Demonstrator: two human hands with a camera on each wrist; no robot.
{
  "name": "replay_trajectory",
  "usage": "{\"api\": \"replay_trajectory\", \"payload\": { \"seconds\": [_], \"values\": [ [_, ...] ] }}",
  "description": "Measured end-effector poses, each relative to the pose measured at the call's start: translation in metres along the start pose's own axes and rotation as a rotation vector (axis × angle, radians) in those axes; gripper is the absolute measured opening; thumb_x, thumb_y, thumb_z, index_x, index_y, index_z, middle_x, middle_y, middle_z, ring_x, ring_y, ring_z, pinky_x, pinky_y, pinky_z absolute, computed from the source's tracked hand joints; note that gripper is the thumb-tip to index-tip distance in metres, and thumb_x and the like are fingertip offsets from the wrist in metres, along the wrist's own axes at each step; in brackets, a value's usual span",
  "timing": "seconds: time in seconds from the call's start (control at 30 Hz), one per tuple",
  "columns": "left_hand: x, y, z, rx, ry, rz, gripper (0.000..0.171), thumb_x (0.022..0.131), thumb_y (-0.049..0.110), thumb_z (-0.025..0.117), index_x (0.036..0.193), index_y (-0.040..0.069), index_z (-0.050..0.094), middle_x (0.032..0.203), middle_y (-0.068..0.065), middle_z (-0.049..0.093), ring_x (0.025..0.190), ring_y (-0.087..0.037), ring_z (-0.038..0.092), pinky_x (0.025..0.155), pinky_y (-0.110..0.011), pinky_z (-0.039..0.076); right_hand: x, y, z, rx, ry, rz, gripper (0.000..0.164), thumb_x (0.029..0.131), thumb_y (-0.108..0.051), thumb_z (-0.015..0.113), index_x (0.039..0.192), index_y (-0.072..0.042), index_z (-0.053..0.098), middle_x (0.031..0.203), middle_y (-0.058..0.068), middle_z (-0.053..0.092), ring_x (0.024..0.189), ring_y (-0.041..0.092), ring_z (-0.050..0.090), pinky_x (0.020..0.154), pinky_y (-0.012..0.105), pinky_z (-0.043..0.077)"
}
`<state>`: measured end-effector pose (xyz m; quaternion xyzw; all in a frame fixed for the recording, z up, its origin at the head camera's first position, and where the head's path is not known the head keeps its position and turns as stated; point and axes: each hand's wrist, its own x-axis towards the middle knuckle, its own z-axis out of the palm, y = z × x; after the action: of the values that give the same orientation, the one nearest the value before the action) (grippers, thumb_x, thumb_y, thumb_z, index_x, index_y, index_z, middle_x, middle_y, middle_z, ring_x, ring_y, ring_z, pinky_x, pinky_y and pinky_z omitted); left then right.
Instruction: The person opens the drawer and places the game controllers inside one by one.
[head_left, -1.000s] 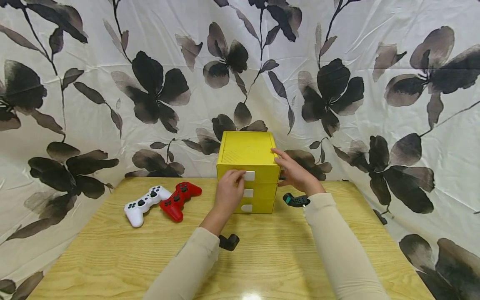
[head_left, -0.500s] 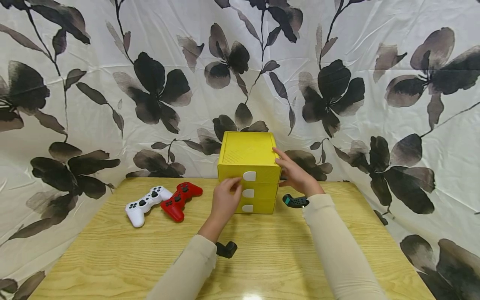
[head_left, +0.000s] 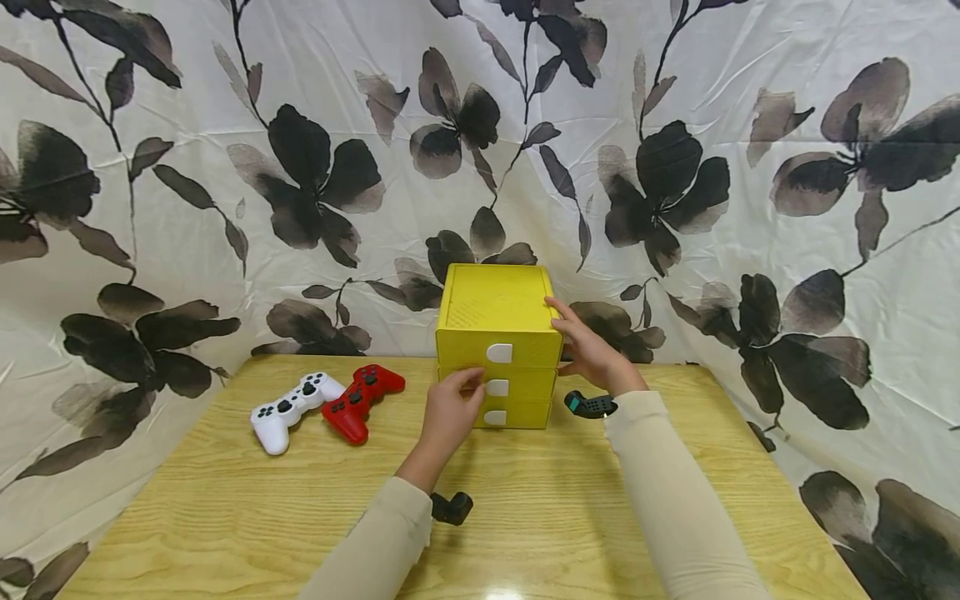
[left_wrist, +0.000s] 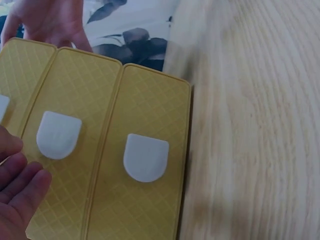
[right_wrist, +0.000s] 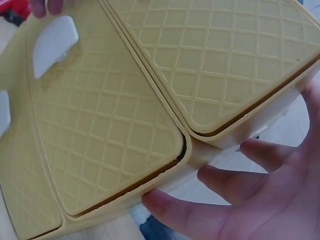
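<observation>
A yellow cabinet (head_left: 495, 300) of three stacked drawers stands on the table, every drawer closed. Each drawer front carries a white handle, the middle handle (left_wrist: 58, 135) among them. My left hand (head_left: 450, 408) is at the left of that middle handle, fingers loosely bent; in the left wrist view the fingertips (left_wrist: 40, 180) appear just apart from it. Against the cabinet's right side rests my right hand (head_left: 596, 354), its fingers spread along the side and upper edge. The right wrist view shows those fingers (right_wrist: 185, 210) beside the drawer fronts, not wrapped round anything.
A white game controller (head_left: 292, 408) and a red game controller (head_left: 360, 402) lie touching or overlapping on the wooden table (head_left: 225, 517), left of the cabinet. Behind hangs a floral cloth (head_left: 480, 167). Dark wrist devices show at both wrists.
My left hand has moved down from the top drawer's handle to beside the middle one. The right hand stays on the cabinet's side. No drawer has visibly opened.
</observation>
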<state>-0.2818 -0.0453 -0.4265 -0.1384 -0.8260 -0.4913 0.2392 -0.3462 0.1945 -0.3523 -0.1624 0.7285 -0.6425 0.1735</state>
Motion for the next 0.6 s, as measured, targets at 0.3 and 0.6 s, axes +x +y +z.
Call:
{"api": "replay_trajectory", "payload": {
  "seconds": [0.3, 0.6],
  "values": [
    [-0.002, -0.005, 0.008, -0.018, 0.008, 0.001, 0.022, 0.086, 0.005, 0.069, 0.108, 0.001, 0.071, 0.101, -0.014, 0.073, 0.091, -0.025, 0.070, 0.079, -0.032, 0.058, 0.003, 0.004, -0.002, 0.000, 0.009, -0.012, 0.057, 0.102, -0.042, 0.034, 0.152, -0.045, 0.008, 0.162, -0.003, -0.015, 0.145, 0.050, 0.012, 0.101, 0.076, 0.027],
    [-0.002, -0.008, 0.015, -0.025, 0.030, 0.007, 0.020, 0.085, 0.004, 0.070, 0.105, 0.001, 0.072, 0.098, -0.013, 0.073, 0.087, -0.024, 0.070, 0.078, -0.033, 0.058, -0.008, -0.009, 0.002, 0.016, -0.026, -0.002, 0.061, 0.102, -0.035, 0.033, 0.154, -0.039, 0.004, 0.162, 0.001, -0.016, 0.145, 0.051, 0.010, 0.103, 0.076, 0.026]
  ]
}}
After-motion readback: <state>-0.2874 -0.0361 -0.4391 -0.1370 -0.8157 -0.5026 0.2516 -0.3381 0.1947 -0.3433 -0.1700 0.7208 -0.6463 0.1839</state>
